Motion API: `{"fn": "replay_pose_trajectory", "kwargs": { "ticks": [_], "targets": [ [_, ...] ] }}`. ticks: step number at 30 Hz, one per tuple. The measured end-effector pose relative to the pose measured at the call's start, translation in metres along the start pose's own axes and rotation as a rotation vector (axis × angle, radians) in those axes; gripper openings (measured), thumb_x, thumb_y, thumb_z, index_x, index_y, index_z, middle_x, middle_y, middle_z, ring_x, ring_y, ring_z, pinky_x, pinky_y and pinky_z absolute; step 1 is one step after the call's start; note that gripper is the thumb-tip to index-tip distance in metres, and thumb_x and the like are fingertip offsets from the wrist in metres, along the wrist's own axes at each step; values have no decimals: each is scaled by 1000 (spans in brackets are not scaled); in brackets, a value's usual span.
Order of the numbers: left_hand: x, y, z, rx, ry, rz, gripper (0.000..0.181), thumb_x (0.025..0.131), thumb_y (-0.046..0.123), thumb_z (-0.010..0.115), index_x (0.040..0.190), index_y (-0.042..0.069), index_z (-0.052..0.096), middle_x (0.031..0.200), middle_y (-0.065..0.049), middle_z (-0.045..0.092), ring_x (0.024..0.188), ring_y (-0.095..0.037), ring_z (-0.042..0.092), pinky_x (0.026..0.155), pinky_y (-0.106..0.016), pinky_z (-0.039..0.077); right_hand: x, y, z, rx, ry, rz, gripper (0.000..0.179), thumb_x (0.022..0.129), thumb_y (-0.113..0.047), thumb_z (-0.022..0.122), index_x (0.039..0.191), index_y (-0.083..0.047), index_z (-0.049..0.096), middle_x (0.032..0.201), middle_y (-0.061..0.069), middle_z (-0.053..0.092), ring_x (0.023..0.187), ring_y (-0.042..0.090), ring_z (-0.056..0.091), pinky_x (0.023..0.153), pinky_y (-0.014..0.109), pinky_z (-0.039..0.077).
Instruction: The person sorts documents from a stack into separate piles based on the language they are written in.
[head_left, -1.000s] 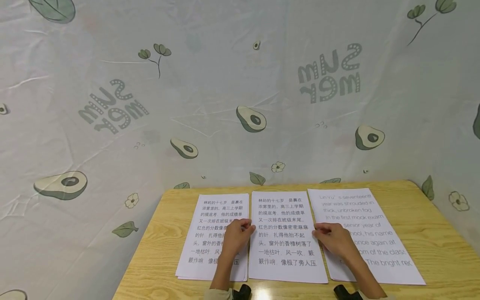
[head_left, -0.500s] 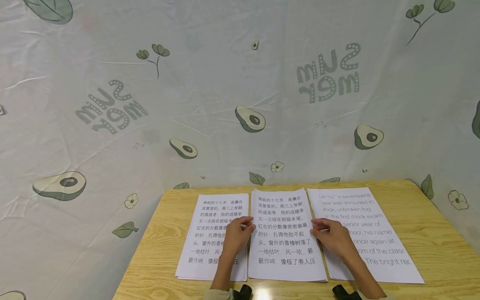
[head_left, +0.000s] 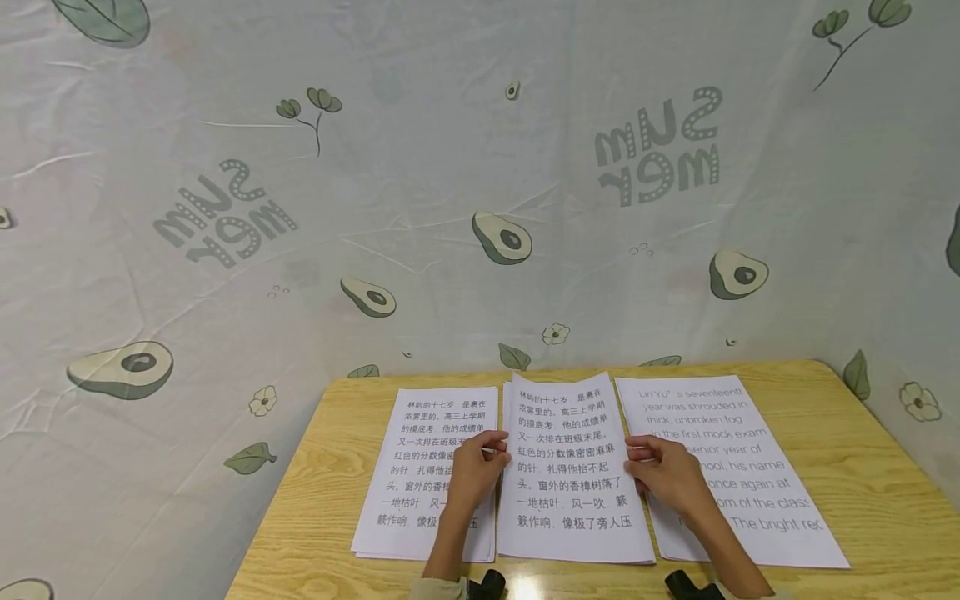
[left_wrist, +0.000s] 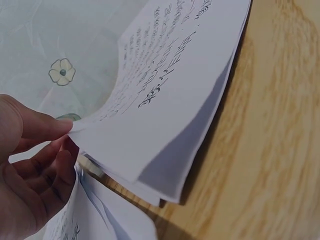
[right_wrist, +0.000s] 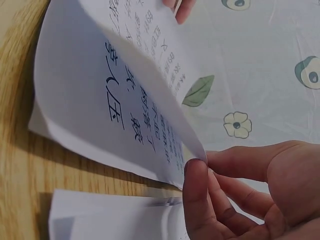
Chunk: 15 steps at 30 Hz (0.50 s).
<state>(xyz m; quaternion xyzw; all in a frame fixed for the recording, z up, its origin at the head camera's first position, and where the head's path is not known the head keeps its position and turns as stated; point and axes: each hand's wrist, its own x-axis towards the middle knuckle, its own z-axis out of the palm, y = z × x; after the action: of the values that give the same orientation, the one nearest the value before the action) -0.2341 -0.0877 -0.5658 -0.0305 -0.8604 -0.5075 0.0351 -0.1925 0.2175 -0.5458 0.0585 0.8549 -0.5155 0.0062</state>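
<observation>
A printed sheet of paper [head_left: 566,492] with Chinese text tops the middle pile. My left hand [head_left: 474,479] pinches its left edge, and my right hand [head_left: 670,479] pinches the right edge. The sheet bows, its far end raised above the paper below. In the left wrist view, the thumb and fingers of the left hand [left_wrist: 37,172] grip a side of the curved sheet [left_wrist: 165,110]. Seen from the right wrist, the right hand [right_wrist: 245,195] has the other side of the sheet [right_wrist: 75,90] between thumb and finger, with more paper lying beneath.
To the left lies a pile of sheets [head_left: 420,417] with Chinese text, partly under my left forearm. On the right, a pile [head_left: 780,525] bears English text. All rest on a wood-grain table [head_left: 307,500] against a patterned cloth backdrop [head_left: 420,183].
The middle sheet lay flat one second ago; its top end has since risen and curved, and now stands off the pile. Both hands have barely shifted.
</observation>
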Motion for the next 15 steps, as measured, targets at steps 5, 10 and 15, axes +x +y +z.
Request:
{"fn": "replay_pose_trajectory", "kwargs": {
  "ticks": [5, 10, 15],
  "targets": [
    [0, 1, -1, -3, 7, 3, 32, 92, 2, 77, 124, 7, 78, 100, -3, 76, 81, -10, 65, 66, -20, 54, -1, -1, -1, 6, -2, -4, 45, 95, -5, 74, 137, 8, 66, 115, 21, 75, 79, 15, 73, 63, 27, 60],
    [0, 2, -3, -24, 22, 19, 33, 90, -1, 77, 123, 6, 78, 101, -6, 77, 80, -9, 66, 65, -20, 54, -1, -1, -2, 34, -12, -11, 44, 97, -4, 72, 138, 9, 65, 116, 22, 74, 82, 13, 73, 65, 27, 61],
    [1, 2, -7, -47, 30, 15, 33, 90, -2, 76, 122, 5, 78, 101, -6, 77, 82, -9, 68, 70, -19, 56, -1, -3, -3, 52, -17, -11, 44, 98, -5, 71, 139, 8, 64, 118, 21, 73, 85, 13, 73, 67, 27, 62]
  ]
}}
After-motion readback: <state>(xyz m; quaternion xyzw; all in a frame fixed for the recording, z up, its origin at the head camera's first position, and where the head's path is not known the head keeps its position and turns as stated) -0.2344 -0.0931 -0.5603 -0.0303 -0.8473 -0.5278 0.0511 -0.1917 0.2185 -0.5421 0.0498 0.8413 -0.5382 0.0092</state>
